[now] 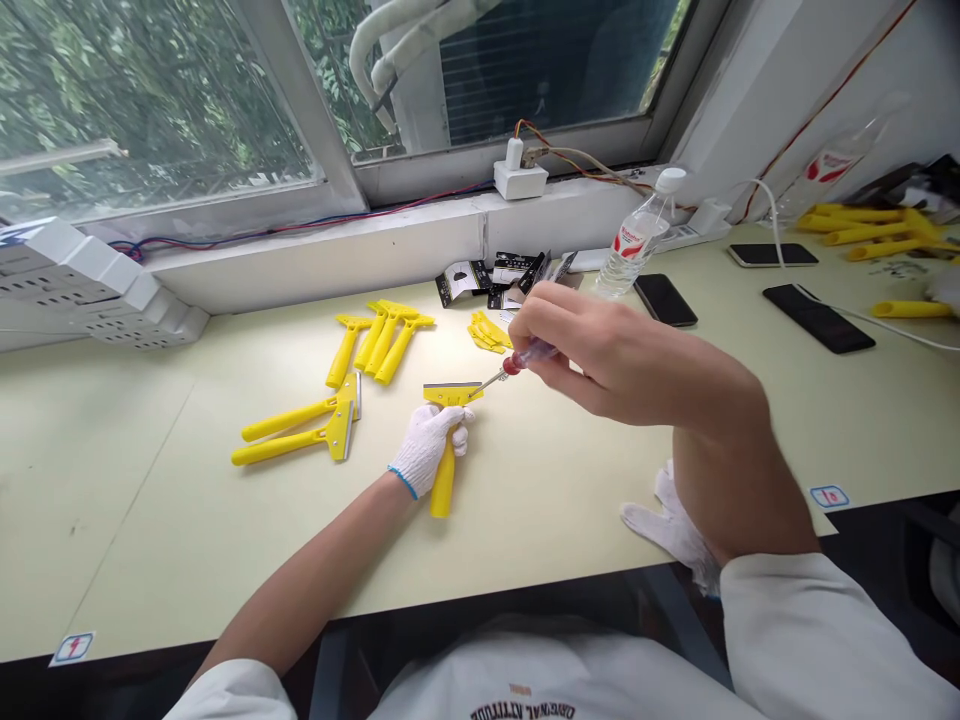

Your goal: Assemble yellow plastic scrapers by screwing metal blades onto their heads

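Left hand [433,442], in a white knit glove with blue cuff trim, closed around the neck of a yellow scraper [442,485]; this scraper sits over the middle of the bench [525,520], its head toward the window and its handle toward the near edge. Right hand [600,345], bare, fingers wrapped about the handle of a screwdriver [534,353], whose shaft slants down leftward to the right part of the scraper's head; exact seating of the tip too small to tell. Spare glove [675,525] at the near edge, right of centre, partly hidden by the right forearm. Left of the held scraper, two flat scrapers [285,446] lie with blades to the right; beyond them, four upright-pointing scrapers [395,352] lie close together toward the far edge. Small yellow pieces [487,332] lie just beyond the screwdriver, black-and-white cards [461,282] behind these by the far edge. Clear bottle [634,240] stands right of the cards, dark phone [665,300] beside it. Farther right: two more dark devices [819,318] and a pile of yellow handles [874,233]. White ridged stack [97,285] at the far left; white adapter [520,180] on the window ledge [405,245].
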Available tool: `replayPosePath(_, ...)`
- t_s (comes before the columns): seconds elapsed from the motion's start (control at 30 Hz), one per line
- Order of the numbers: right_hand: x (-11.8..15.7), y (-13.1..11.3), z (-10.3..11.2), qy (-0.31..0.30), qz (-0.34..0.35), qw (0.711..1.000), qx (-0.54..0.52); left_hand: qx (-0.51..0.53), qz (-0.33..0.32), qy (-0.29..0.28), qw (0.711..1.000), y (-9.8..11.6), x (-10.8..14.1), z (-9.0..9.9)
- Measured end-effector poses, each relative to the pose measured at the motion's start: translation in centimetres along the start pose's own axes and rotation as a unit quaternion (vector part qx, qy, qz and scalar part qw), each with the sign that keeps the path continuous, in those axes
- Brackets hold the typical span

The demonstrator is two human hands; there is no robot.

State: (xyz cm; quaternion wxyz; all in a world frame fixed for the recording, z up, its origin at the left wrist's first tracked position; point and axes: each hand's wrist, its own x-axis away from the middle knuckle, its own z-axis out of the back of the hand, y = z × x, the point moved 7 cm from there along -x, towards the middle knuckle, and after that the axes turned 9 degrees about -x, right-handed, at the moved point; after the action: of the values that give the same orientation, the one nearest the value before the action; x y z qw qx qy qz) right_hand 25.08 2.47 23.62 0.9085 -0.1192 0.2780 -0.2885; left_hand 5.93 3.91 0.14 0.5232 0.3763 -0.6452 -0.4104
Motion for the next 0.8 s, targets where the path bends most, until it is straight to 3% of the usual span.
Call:
replayPosePath(0.13,-0.2,0.8,0.1,0.031,-0.069,0.993,0.095,-0.01,0.0,0.0,1.0,0.1,0.1,-0.1)
replayPosePath(0.23,-0.1,1.0,-0.2,0.015,-0.118,0.985,0.125,0.007,-0.002,0.007,1.0,0.0,0.0,0.1)
replayPosePath(0.37,0.2,0.4,-0.6,-0.053,-0.048,0.997,0.029,0.016,0.0,0.005,1.0,-0.1,-0.1,0.2)
replayPosePath(0.47,0.1,0.6,-0.3,-0.03,-0.039,0.998,0.04,0.001,0.001,0.0,1.0,-0.1,-0.1,0.1)
replayPosePath(0.63,-0.3,1.2,-0.6,0.029,-0.12,0.986,0.114,0.005,0.003,0.005,1.0,-0.1,0.0,0.1)
replayPosePath(0.8,0.1,0.2,-0.5,-0.025,-0.055,0.998,0.027,0.005,0.001,0.003,1.0,-0.2,-0.1,0.3)
